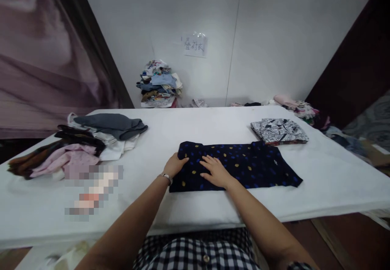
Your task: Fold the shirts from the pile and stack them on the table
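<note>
A dark navy shirt (243,160) with blue and yellow spots lies in a long folded strip in front of me, its narrower end pointing right. At its left edge my left hand (175,165) grips the cloth, thumb on top and the other fingers mostly hidden. My right hand (215,171) rests flat on the upper face of the shirt, fingers spread, a little right of the left hand.
On the white table (195,128), a loose heap of clothes (79,144) lies left, beside a pixelated patch. A folded black-and-white printed garment (278,131) sits at right. Behind the table are a tall clothes stack (160,85) and more clothes (295,105).
</note>
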The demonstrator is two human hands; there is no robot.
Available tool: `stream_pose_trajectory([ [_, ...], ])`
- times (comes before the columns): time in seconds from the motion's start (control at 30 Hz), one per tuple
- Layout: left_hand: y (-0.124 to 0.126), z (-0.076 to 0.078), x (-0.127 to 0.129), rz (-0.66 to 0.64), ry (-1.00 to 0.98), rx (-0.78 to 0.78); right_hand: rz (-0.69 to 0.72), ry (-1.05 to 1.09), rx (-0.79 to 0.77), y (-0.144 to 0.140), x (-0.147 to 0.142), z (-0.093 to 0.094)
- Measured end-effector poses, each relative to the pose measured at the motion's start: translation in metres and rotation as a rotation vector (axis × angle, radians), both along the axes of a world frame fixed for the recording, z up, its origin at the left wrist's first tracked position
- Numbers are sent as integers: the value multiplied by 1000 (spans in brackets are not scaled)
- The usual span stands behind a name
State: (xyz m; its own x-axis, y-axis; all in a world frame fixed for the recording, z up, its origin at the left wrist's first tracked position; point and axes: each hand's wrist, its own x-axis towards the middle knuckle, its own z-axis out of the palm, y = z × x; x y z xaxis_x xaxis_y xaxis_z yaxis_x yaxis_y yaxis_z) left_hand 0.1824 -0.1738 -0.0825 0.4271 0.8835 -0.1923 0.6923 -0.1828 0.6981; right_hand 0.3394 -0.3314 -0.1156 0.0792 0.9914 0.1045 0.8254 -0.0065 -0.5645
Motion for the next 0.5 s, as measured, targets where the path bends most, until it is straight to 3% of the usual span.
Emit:
stream_pose_trajectory([
  [0.17, 9, 17, -7, 20, -101, 32, -48, 142, 131, -3, 4, 2],
  [0.3, 40, 35, -39, 73, -47, 185, -74, 187, 284, -9, 1, 10],
  [0.37, 59, 33, -62, 82, 85, 230, -102, 156, 320, -13, 1, 11],
  [0.5, 81, 8, -98, 99, 252, 201, -202, 72, 322, -23, 14, 6],
])
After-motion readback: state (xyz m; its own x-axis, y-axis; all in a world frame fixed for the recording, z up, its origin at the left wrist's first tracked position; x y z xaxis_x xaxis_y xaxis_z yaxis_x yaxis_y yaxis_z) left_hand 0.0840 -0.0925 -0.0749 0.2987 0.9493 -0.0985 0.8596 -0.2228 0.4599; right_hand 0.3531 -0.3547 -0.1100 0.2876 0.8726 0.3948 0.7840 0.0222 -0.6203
